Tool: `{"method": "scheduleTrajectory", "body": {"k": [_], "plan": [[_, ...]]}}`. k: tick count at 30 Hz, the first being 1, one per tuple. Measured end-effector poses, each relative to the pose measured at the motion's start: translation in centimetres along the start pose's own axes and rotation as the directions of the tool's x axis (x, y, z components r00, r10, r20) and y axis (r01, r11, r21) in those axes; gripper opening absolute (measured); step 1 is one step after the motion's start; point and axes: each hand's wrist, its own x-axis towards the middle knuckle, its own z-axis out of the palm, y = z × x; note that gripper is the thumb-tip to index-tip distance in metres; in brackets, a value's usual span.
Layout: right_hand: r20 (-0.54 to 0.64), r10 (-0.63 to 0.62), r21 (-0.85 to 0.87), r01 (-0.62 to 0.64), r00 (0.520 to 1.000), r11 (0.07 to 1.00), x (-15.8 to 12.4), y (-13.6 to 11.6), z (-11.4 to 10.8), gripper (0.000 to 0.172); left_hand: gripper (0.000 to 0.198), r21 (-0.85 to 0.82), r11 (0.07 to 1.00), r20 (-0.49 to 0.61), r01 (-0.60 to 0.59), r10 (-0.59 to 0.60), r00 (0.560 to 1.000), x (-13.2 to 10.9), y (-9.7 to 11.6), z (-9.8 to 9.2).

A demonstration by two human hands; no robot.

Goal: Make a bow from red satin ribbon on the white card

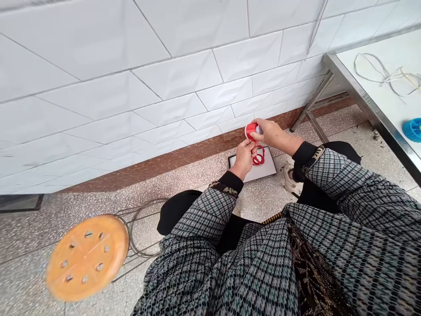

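Note:
My right hand point(270, 132) is closed around a spool of red cord point(251, 129) with white ends, held above the floor near the wall. Just below and left of it, the fingers of my left hand point(244, 157) are pinched together on the red cord close to the spool. Beneath both hands a white board point(265, 170) with a dark edge lies on the floor. A looped bundle of red cord point(259, 157) is seen over the board, partly hidden by my left hand; I cannot tell whether it rests there.
An orange stool point(87, 258) with holes in its seat and thin metal legs stands at the lower left. On the right is a metal-edged white table point(391, 66) bearing loose pale cables point(383, 79) and a blue plastic item point(413, 130). A white tiled wall point(184, 101) runs ahead.

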Motion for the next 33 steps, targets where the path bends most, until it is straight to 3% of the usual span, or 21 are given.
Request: {"method": "scheduleTrajectory", "body": {"k": [4, 8, 16, 22, 26, 29, 33], "plan": [[0.01, -0.059, -0.208, 0.06, 0.998, 0.976, -0.8, -1.0, 0.2, 0.049, 0.024, -0.092, 0.995, -0.02, 0.036, -0.038, 0.999, -0.5, 0.8, 0.3], [0.002, -0.031, -0.244, 0.03, 1.0, 0.969, -0.8, -1.1, 0.1, 0.051, 0.024, -0.158, 0.987, 0.004, 0.032, -0.032, 0.999, -1.0, 1.1, 0.5], [0.035, -0.077, -0.284, 0.084, 0.996, 0.955, -1.1, -1.3, -0.3, 0.049, 0.056, 0.028, 1.0, 0.029, -0.012, 0.011, 1.0, -0.5, 0.7, -0.1], [0.036, -0.19, -0.331, 0.191, 0.981, 0.924, -1.7, -1.5, 0.0, 0.049, 0.053, 0.018, 1.0, 0.03, 0.026, -0.026, 0.999, -0.5, 1.5, 0.0], [0.092, -0.287, -0.262, 0.302, 0.953, 0.917, -1.6, -0.6, -0.3, 0.059, 0.046, -0.001, 0.998, 0.018, 0.065, -0.065, 0.998, -0.5, 1.9, -0.1], [0.144, -0.379, -0.1, 0.394, 0.914, 0.914, -1.0, 0.8, -0.9, 0.063, 0.045, 0.003, 0.993, 0.038, 0.117, -0.117, 0.992, -0.2, 2.0, -0.9], [0.172, -0.396, 0.167, 0.369, 0.902, 0.914, -0.2, 2.8, -2.2, 0.058, 0.042, 0.041, 0.986, 0.149, 0.162, -0.166, 0.975, 0.0, 2.5, -1.8]]}}
